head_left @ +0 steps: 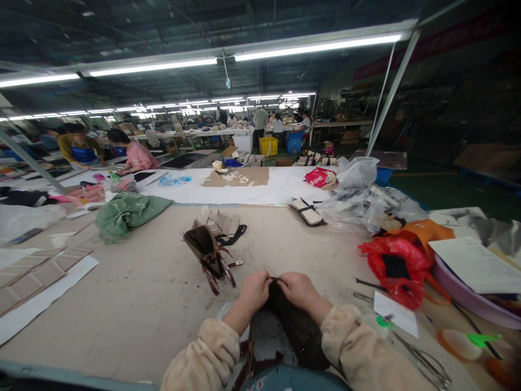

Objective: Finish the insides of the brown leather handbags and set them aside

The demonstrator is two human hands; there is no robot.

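Note:
My left hand [255, 291] and my right hand [300, 290] pinch the upper edge of a dark brown bag piece [296, 332] close to my body. Their fingertips nearly meet at that edge. The piece hangs down toward my lap, and brown straps show below my left wrist. Just beyond my left hand a small brown handbag [203, 247] stands open on the table, its handles toward me. Behind it lie a stack of beige pieces [217, 222] and a black strap [236, 235].
A green cloth bundle [132, 212] lies at the left, past flat panels [36, 277]. On the right are a red plastic bag [401, 266], scissors [427, 361], a paper slip [395, 313] and a purple basin [472, 293]. Co-workers sit at the far left.

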